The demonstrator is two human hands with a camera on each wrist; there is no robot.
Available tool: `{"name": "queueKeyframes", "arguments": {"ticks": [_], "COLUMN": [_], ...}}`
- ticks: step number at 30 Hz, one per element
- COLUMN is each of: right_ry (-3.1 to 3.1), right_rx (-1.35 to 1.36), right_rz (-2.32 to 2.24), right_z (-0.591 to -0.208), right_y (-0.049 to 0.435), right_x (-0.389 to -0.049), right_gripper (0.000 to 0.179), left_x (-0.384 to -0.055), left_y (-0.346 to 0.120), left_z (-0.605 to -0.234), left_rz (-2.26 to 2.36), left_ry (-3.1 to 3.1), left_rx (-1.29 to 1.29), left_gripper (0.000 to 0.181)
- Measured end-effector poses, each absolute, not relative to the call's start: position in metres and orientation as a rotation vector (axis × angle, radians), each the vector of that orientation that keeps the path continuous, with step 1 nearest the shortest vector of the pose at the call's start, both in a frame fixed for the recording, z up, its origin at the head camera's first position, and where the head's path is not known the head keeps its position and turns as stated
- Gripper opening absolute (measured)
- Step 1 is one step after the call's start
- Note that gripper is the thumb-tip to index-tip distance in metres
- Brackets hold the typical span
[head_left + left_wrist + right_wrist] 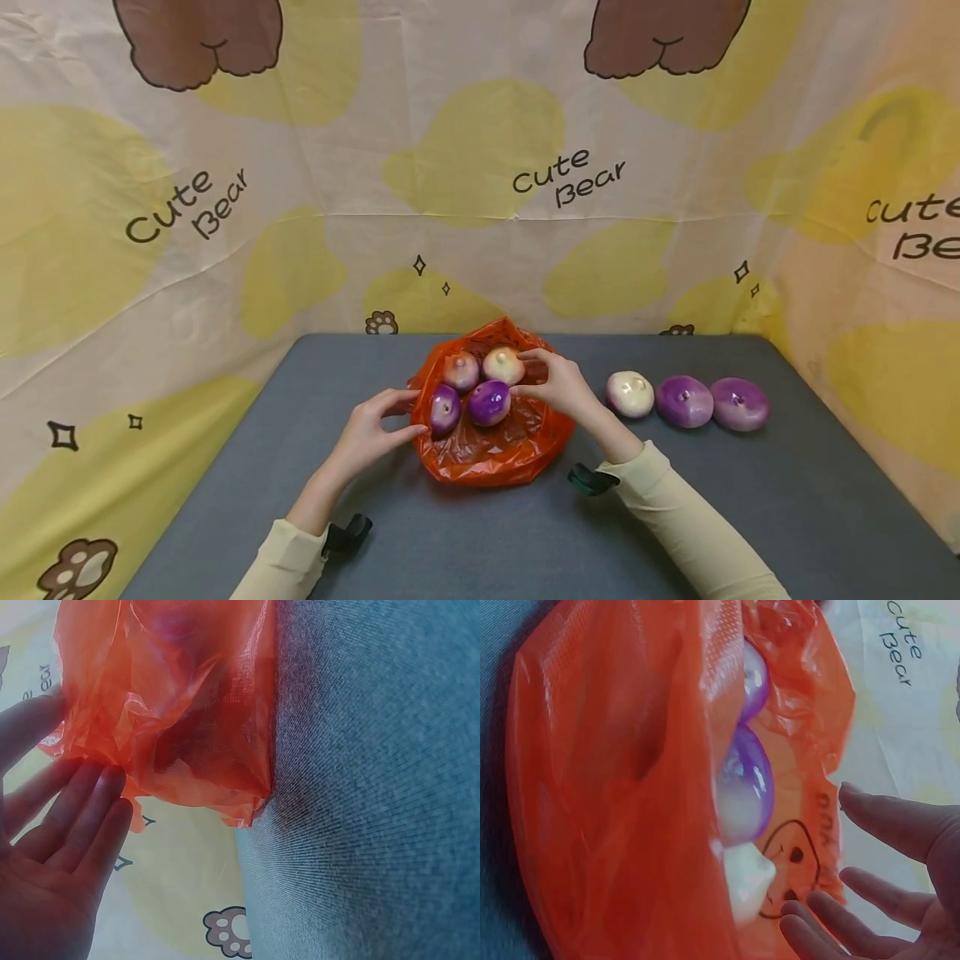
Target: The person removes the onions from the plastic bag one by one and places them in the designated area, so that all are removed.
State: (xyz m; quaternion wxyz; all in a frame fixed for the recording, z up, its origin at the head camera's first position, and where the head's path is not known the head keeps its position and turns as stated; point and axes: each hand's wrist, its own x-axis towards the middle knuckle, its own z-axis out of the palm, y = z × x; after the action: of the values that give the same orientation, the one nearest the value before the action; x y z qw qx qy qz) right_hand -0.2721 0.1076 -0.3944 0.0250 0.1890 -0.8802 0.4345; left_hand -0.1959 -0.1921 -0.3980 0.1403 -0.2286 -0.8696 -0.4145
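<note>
An orange plastic bag (480, 475) lies wide open on the table with several onions inside. Two of them are deep purple, a purple onion (489, 403) and another purple onion (445, 410); behind sit a pinkish onion (461, 371) and a white onion (503, 365). At the bag's left rim, my left hand (378, 425) holds the plastic between thumb and fingers. My right hand (558, 383) is over the bag's right side, fingertips beside the white onion. In the right wrist view its fingers are spread, nothing between them.
To the right of the bag, a white onion (630, 394) and two purple onions (684, 402) stand in a row on the grey table (480, 550). A printed cloth (465, 167) hangs behind the table and along its sides.
</note>
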Motion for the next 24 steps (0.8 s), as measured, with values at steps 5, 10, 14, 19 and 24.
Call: {"name": "queueKeyframes", "arguments": {"ticks": [5,10,14,19,24], "right_ry": [-2.716,-2.74,-2.776,-2.813,-2.843], "right_rx": [0.61,0.615,0.609,0.59,0.545], "right_rz": [1.413,1.435,1.385,1.328,1.339], "right_z": [-0.4,-0.405,-0.41,-0.414,-0.417], "right_y": [0.096,0.088,0.083,0.079,0.076], "right_x": [-0.274,-0.277,-0.281,-0.282,-0.281], "right_gripper": [0.057,0.059,0.058,0.057,0.059], "left_x": [-0.196,-0.195,-0.203,-0.215,-0.215], "left_y": [-0.193,-0.192,-0.198,-0.207,-0.207], "left_z": [-0.398,-0.397,-0.41,-0.427,-0.426], "left_rz": [-1.199,-1.196,-1.196,-1.189,-1.165], "left_ry": [-2.516,-2.523,-2.514,-2.507,-2.509], "left_rx": [-0.658,-0.647,-0.652,-0.674,-0.682], "left_gripper": [0.043,0.043,0.044,0.046,0.045]}}
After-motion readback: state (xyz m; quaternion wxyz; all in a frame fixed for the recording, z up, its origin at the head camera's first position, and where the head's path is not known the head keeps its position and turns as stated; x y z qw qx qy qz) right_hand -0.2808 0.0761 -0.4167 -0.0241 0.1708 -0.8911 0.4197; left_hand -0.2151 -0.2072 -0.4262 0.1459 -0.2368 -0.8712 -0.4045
